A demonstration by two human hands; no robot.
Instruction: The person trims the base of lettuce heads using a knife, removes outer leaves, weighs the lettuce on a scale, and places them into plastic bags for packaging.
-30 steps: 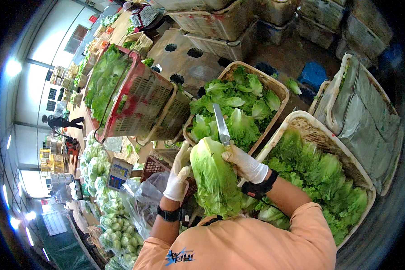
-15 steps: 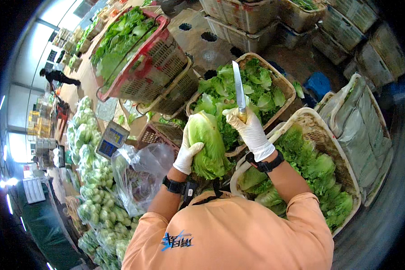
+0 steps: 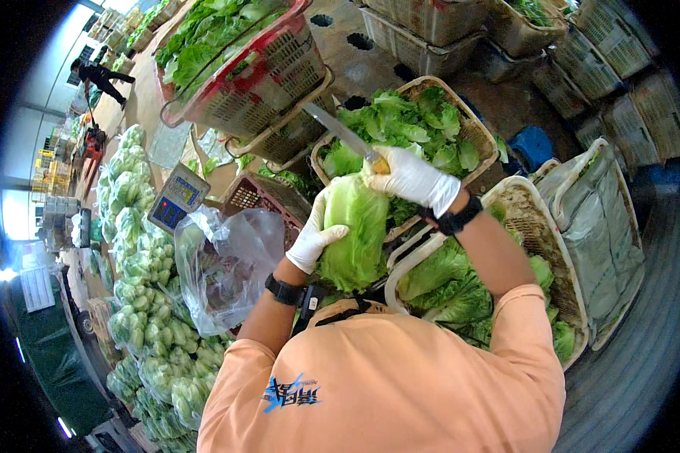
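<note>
My left hand point(image 3: 313, 240), in a white glove, grips a long pale green lettuce head point(image 3: 359, 238) from the side. My right hand point(image 3: 412, 181), also gloved, holds a knife point(image 3: 334, 128) by its yellowish handle at the top of the lettuce, the blade tilted up toward the upper left. A crate of loose green leaves point(image 3: 442, 121) lies beyond my hands. A cream crate with leafy lettuce point(image 3: 544, 264) is at my right. A clear plastic bag point(image 3: 227, 264) lies beside my left arm.
A red-rimmed basket of greens point(image 3: 264, 68) stands upper left beside a scale point(image 3: 175, 198) and piled bagged vegetables point(image 3: 136, 309). Stacked crates point(image 3: 597, 68) fill the upper right; a covered crate point(image 3: 597, 241) stands far right. A person point(image 3: 98, 75) bends near a pallet jack point(image 3: 93, 147).
My right hand has risen and turned the blade from upright toward the upper left, above the lettuce. My left hand has closed round the lettuce's side. The view has shifted.
</note>
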